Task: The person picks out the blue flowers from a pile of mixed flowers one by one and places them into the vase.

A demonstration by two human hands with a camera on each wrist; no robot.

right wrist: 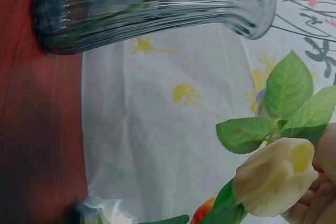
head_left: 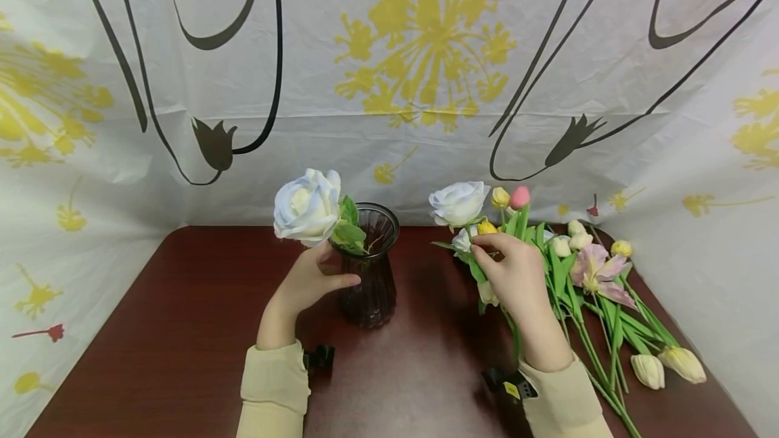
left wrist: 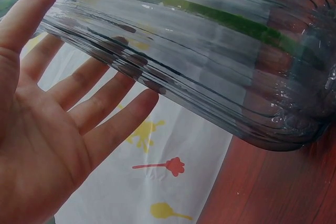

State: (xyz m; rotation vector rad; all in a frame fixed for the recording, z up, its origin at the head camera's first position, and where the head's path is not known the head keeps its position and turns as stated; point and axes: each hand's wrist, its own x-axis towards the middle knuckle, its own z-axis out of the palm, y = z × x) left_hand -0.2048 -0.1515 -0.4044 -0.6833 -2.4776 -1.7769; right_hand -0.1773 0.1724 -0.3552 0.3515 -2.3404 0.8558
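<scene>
A dark ribbed glass vase point(head_left: 370, 282) stands mid-table with a white rose point(head_left: 307, 207) leaning out of its mouth; in the left wrist view the green stem shows through the vase point(left wrist: 210, 51). My left hand point(head_left: 331, 269) is beside the vase with straight spread fingers point(left wrist: 105, 108), the thumb by the glass, holding nothing. My right hand point(head_left: 487, 249) reaches into a bunch of flowers point(head_left: 566, 269) lying on the right, with its fingers curled round a stem near a yellow bud point(head_left: 487, 227). The right wrist view shows a cream tulip bud point(right wrist: 275, 177) at those fingers.
A second white rose point(head_left: 458, 203), a pink tulip bud point(head_left: 520, 197), a pink lily point(head_left: 596, 272) and two cream buds point(head_left: 669, 365) belong to the bunch. The dark red table point(head_left: 182, 303) is walled by a white printed cloth point(head_left: 389, 86) on three sides.
</scene>
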